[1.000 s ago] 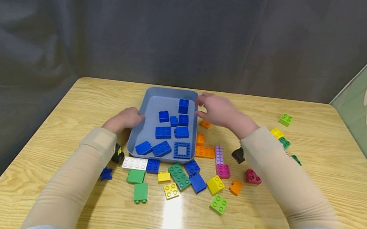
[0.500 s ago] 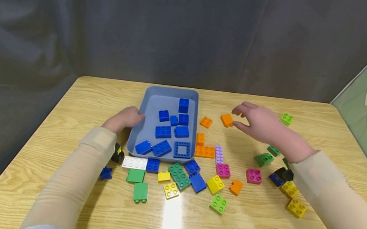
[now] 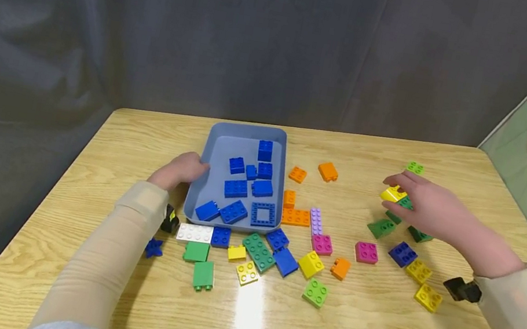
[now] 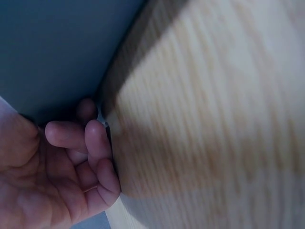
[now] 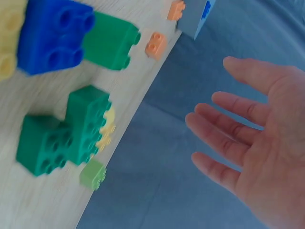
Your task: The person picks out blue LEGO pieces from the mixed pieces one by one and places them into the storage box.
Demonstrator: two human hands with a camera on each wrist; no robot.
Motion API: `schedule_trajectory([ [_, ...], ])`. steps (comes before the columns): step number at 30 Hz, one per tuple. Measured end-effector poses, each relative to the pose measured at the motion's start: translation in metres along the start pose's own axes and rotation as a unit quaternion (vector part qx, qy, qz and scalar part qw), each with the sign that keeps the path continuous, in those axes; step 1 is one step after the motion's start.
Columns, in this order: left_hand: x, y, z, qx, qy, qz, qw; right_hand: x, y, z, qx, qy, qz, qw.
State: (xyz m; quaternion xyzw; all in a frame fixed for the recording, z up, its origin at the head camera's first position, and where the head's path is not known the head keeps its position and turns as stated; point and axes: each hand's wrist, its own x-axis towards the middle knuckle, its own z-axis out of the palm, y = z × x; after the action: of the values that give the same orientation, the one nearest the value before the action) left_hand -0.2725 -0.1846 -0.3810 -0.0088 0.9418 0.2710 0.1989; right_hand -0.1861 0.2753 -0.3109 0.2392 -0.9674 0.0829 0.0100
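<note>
At its left rim, the blue-grey tray [image 3: 219, 148] is held by my left hand [image 3: 181, 171], thumb over the edge. In the left wrist view that hand's fingers [image 4: 97, 138] curl at the tray's lower edge, beside the wood. Several blue bricks [image 3: 235, 188] lie in the tray. Over the right side of the table hovers my right hand [image 3: 440, 210], its fingers spread and holding nothing. Just below it in the head view are a yellow brick [image 3: 392, 194] and a dark green brick [image 3: 399, 210], partly covered by the hand.
Orange bricks [image 3: 296, 217] lie right of the tray. In front of it are a white brick [image 3: 195, 233], a long green brick [image 3: 259, 252] and several others. Magenta bricks [image 3: 366, 253], a dark blue brick [image 3: 403, 254] and yellow ones [image 3: 428, 297] lie further right.
My right hand has left the tray's right rim and moved right. It passed an orange brick, which now lies apart from the hand. The left hand has stayed at the tray.
</note>
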Motion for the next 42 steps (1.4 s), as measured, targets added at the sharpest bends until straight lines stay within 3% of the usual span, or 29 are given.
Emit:
schedule_trajectory([
  [11,-0.002,0.0,0.0,0.006,0.0,0.001,1.0,-0.031,0.02,-0.001,0.012,0.008,0.04,0.9991],
  [28,-0.001,0.0,0.0,0.006,0.003,0.006,1.0,-0.057,0.017,0.028,0.041,-0.067,0.08,0.9937],
  [42,-0.002,0.0,0.001,0.016,0.007,0.012,0.9998,-0.06,0.009,0.047,0.03,-0.117,0.069,0.9903],
])
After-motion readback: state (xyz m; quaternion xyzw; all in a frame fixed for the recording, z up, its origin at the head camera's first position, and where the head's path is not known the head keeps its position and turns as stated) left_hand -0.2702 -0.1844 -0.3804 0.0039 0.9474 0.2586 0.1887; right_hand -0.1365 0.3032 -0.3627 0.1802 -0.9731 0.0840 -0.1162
